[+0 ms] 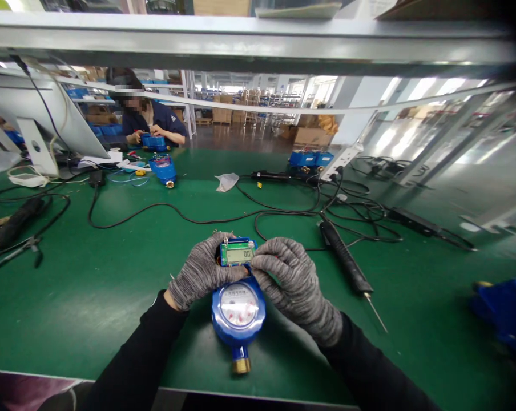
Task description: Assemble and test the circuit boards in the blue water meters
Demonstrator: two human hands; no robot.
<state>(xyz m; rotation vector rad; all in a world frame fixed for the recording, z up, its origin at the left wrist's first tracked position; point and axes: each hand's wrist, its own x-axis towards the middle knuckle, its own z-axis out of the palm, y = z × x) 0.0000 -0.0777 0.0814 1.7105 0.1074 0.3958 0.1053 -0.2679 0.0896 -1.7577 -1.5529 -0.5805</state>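
Fine handwork at the meter's board, by the look.
Near centre: meter, brass end nearest. Just beyond, left hand grips board; right hand bunches fingertips at its right edge, hold unclear. Next move likely calls for steady left, delicate right. Tool right; another meter far left.

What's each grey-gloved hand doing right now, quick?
Left hand: closed on the rectangular green circuit board with grey display.
Right hand: curled at that board's right edge; whether it holds anything cannot be told.
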